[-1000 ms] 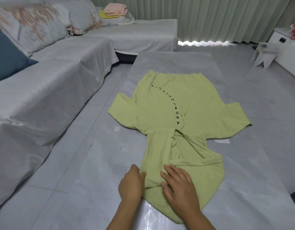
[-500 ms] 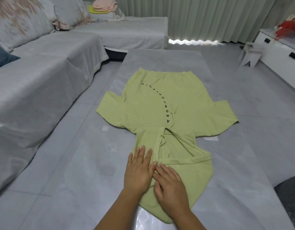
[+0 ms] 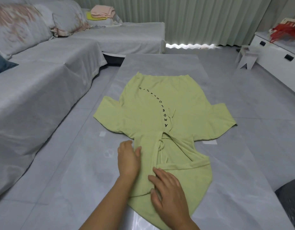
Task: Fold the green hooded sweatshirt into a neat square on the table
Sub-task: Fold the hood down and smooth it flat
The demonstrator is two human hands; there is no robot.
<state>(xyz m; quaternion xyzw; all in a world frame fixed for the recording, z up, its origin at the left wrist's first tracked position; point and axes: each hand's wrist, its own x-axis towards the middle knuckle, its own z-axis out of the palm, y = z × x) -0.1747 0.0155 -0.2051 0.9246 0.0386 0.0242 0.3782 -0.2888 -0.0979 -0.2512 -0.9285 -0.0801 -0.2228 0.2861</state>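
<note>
The sweatshirt (image 3: 148, 113) is being pressed by the flat right hand (image 3: 170, 195). Its edge, beside bare table (image 3: 97, 171), is being touched by the left hand (image 3: 128, 160), grip unclear.

Light green sweatshirt (image 3: 151, 105), black lettering (image 3: 160, 107); grey marbled table (image 3: 226, 163).

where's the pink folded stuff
In the head view, the pink folded clothes sit far back on the left, on a yellow cloth atop the grey sofa, near the curtain.
</note>
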